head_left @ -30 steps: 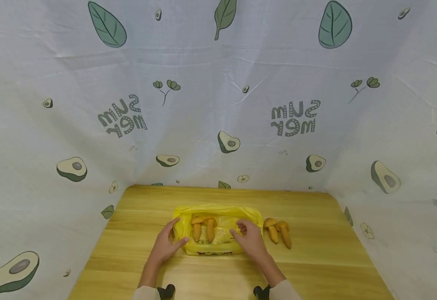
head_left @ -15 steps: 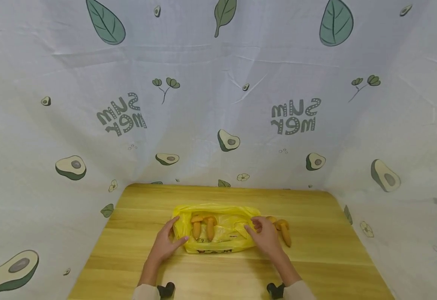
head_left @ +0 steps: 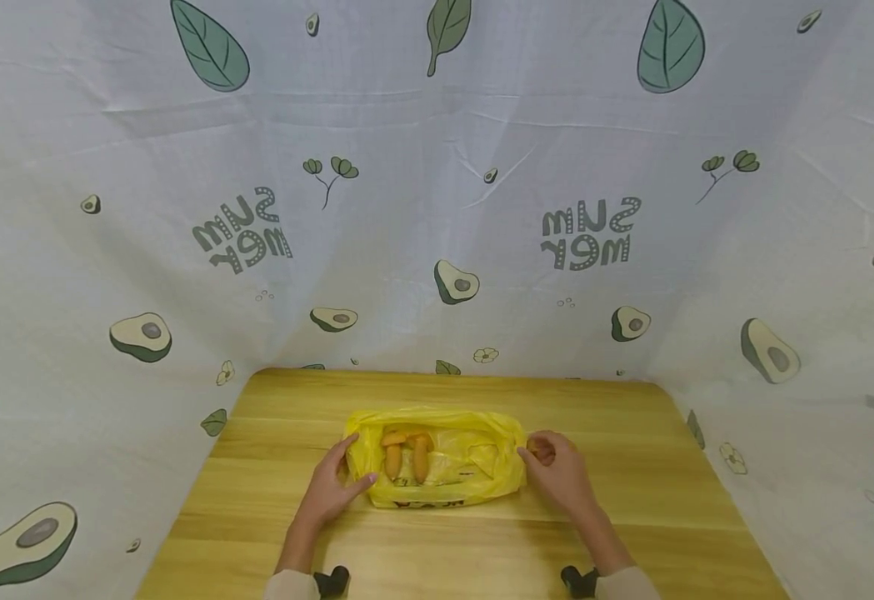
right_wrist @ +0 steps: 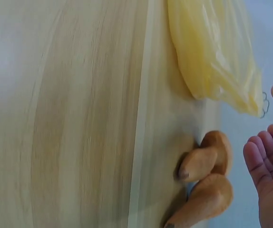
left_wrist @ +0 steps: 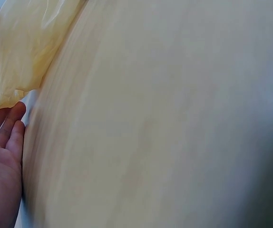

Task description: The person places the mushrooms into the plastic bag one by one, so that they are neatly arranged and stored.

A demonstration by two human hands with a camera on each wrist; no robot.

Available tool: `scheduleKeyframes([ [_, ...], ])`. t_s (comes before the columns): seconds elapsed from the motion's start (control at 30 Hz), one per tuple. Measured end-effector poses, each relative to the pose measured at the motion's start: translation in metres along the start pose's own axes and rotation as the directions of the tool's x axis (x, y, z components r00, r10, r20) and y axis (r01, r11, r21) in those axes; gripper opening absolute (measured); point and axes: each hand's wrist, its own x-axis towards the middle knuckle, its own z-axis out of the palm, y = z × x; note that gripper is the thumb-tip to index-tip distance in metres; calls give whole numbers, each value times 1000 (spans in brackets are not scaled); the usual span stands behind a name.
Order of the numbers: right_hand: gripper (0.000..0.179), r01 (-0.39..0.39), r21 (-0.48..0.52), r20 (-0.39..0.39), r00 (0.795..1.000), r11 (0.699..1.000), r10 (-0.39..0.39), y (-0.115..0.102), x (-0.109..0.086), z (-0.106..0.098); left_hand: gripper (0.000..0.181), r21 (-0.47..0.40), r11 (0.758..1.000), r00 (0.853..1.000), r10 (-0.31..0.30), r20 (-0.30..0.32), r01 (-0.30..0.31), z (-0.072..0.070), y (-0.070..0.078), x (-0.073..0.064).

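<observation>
A yellow plastic bag (head_left: 437, 497) lies with its mouth held wide, and two orange-brown mushrooms (head_left: 422, 460) rest side by side inside its left half. My left hand (head_left: 329, 490) grips the bag's left end, the film between thumb and fingers in the left wrist view. Just past the bag's right end is my right hand (head_left: 560, 477), thumb and fingers apart with nothing between them. Two more mushrooms (right_wrist: 205, 199) lie on the table below it in the right wrist view; in the head view this hand covers most of them.
The bag and loose mushrooms are on a wood-grain table (head_left: 437, 550). A white cloth (head_left: 407, 233) printed with avocados and leaves hangs around its back and sides.
My right hand has moved right, from over the bag's right half to over the two mushrooms outside it. My left hand keeps its place at the bag's left end.
</observation>
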Motion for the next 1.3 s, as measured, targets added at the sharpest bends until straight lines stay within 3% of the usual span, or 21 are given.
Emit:
scheduleKeyframes([
  [0.37,50,-3,-30,-31,1000,1000,2,15,-4,-22,86,17,1000,1000,11,-3,-11,0,0,0],
  [0.97,49,-24,-105,-57,998,994,18,37,-12,-41,85,34,999,999,43,-25,-42,1,-3,2],
  [1.3,59,-128,-83,-35,992,988,125,48,-19,-49,85,27,999,999,44,-22,-43,2,-3,0],
])
